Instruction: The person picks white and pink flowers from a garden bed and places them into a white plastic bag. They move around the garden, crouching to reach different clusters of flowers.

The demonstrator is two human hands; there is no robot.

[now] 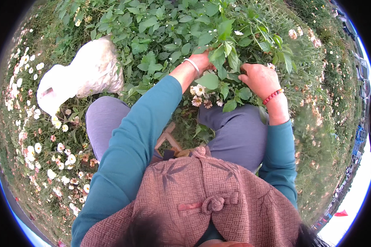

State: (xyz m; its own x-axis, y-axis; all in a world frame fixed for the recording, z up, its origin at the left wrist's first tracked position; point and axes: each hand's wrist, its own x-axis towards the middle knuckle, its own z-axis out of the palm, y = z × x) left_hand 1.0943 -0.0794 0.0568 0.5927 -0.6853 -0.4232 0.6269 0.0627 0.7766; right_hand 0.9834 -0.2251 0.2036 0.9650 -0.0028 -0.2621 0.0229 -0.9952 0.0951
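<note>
My left hand [203,61], with a pale bangle at the wrist, reaches into a leafy green plant [173,34]. Leaves cover most of its fingers, so any hold is hidden. To its right, my right hand [261,79] has curled fingers at the edge of the same foliage; a red beaded bracelet [272,96] circles that wrist. Whether a stem lies between those fingers is not visible. Broad leaves [208,81] hang between the two hands. Just below them are white flowers [199,90] and a browning, pinkish bloom [196,101].
A bulging white plastic bag [95,69] rests on the plants beyond my left knee [106,123]. Between my legs shows a wooden frame piece [170,137]. White flowers [71,159] grow thickly at left. Parked vehicles [360,136] line the far right edge.
</note>
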